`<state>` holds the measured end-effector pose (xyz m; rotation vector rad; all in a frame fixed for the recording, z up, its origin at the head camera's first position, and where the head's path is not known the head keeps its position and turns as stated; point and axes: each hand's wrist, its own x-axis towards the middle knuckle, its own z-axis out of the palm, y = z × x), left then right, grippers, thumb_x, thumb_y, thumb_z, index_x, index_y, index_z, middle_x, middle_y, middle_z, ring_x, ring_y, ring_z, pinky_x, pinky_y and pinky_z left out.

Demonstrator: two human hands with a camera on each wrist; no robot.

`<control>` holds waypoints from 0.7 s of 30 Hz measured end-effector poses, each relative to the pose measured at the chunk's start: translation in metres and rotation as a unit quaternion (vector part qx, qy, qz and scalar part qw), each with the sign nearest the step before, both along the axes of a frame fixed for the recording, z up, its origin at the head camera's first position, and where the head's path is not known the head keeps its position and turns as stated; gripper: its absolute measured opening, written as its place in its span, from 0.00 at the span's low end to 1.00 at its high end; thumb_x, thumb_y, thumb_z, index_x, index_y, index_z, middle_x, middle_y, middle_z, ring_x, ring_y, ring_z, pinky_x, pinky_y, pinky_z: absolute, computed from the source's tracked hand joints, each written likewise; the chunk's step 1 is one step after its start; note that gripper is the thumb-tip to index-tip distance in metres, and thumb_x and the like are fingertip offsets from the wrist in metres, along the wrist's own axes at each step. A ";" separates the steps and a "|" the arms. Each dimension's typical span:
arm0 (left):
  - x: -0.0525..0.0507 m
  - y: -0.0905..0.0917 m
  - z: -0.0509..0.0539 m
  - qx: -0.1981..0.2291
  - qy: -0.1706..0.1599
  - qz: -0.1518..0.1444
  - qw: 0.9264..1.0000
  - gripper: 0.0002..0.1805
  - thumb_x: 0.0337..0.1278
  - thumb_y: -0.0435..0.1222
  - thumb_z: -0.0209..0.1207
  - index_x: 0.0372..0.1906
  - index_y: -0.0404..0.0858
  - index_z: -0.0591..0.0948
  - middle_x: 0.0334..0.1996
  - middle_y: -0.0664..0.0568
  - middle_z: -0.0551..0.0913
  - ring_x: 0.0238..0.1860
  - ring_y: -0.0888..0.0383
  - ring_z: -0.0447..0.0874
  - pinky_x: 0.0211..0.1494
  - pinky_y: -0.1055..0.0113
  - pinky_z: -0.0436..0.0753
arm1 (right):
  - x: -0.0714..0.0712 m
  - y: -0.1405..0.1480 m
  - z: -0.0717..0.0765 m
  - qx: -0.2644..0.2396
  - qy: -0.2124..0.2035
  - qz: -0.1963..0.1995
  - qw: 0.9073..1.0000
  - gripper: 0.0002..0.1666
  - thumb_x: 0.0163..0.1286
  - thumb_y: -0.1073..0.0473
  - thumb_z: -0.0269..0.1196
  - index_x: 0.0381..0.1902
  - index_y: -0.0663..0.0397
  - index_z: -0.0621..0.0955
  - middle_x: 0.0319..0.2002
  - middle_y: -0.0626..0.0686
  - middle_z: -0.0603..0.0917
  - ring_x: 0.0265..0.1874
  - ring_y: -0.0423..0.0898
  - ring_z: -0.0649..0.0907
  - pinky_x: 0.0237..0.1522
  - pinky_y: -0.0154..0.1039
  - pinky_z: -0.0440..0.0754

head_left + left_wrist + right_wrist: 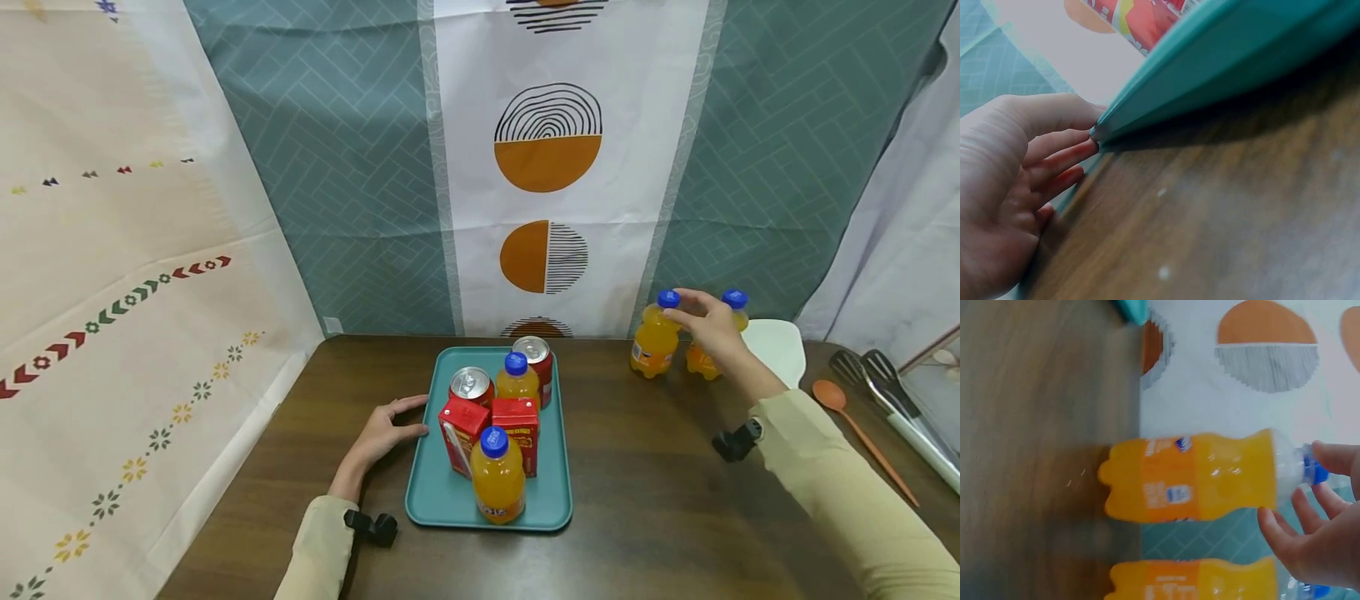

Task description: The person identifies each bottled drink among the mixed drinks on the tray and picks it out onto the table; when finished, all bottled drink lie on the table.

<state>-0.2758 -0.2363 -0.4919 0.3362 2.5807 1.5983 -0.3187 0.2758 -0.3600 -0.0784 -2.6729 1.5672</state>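
Note:
A teal tray (551,500) holds two red cans (472,385), two red cartons (515,429) and two orange drink bottles (498,479). My left hand (382,433) is at the tray's left side, its fairly straight fingertips touching the rim; the left wrist view shows this hand (1004,181) against the tray edge (1210,75). At the back right, my right hand (708,325) has its fingers around the blue cap of an upright orange bottle (654,340). In the right wrist view that bottle (1210,478) stands by the hand (1325,531), which grips it at cap and neck.
Another orange bottle (702,360) stands just right of the gripped one, partly behind the right hand. Farther right are a white board (780,350), an orange spoon (862,433) and metal-handled utensils (911,417). Patterned cloths (375,167) hang behind and left of the brown table (637,500).

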 end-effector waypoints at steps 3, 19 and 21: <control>0.001 0.000 0.000 0.000 0.000 0.002 1.000 0.28 0.53 0.34 0.67 0.62 0.38 0.78 0.64 0.41 0.76 0.68 0.41 0.68 0.71 0.38 0.63 | 0.002 -0.001 0.007 -0.011 0.010 -0.012 1.000 0.40 0.74 0.45 0.54 0.75 0.57 0.57 0.74 0.67 0.59 0.73 0.65 0.60 0.72 0.61 0.61; 0.001 0.001 -0.001 0.002 -0.001 0.001 1.000 0.28 0.53 0.34 0.67 0.62 0.39 0.78 0.64 0.41 0.76 0.67 0.41 0.68 0.71 0.38 0.63 | 0.028 -0.030 0.049 -0.020 0.108 -0.064 0.992 0.34 0.72 0.44 0.56 0.71 0.50 0.66 0.73 0.54 0.66 0.74 0.54 0.63 0.74 0.53 0.63; 0.002 -0.002 0.000 0.001 -0.003 0.002 1.000 0.28 0.53 0.35 0.67 0.62 0.39 0.78 0.65 0.41 0.76 0.68 0.41 0.67 0.71 0.38 0.63 | 0.031 -0.037 0.051 -0.027 0.113 -0.057 0.992 0.34 0.72 0.43 0.56 0.71 0.49 0.67 0.73 0.51 0.67 0.73 0.53 0.64 0.74 0.51 0.64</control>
